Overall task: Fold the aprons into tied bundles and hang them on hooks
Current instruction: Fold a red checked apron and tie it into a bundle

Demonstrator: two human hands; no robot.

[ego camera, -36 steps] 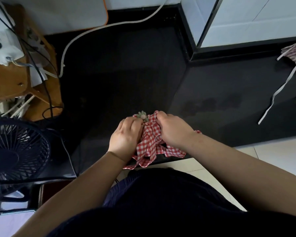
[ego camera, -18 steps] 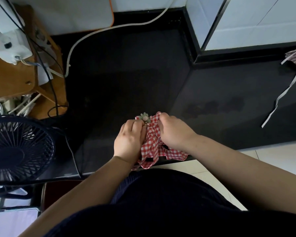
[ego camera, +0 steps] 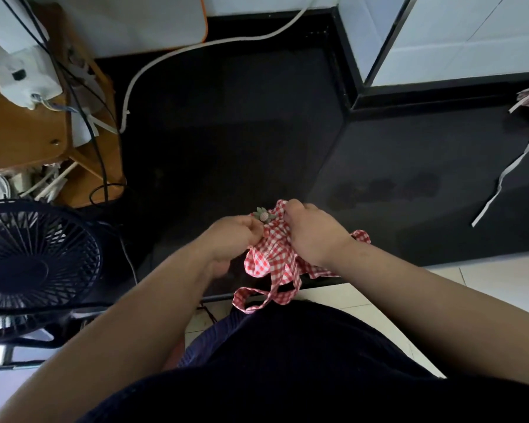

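Two hands, left hand (ego camera: 231, 241), right hand (ego camera: 316, 235), clutch bunched red-checked apron (ego camera: 272, 254); ties (ego camera: 288, 296) dangle.

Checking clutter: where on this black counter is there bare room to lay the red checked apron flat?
Bare counter lies beyond the left hand and right hand, between the white hose and the black ledge, and right of the red checked apron up to the trailing white strap. The left is crowded: wooden stand, cables, fan.
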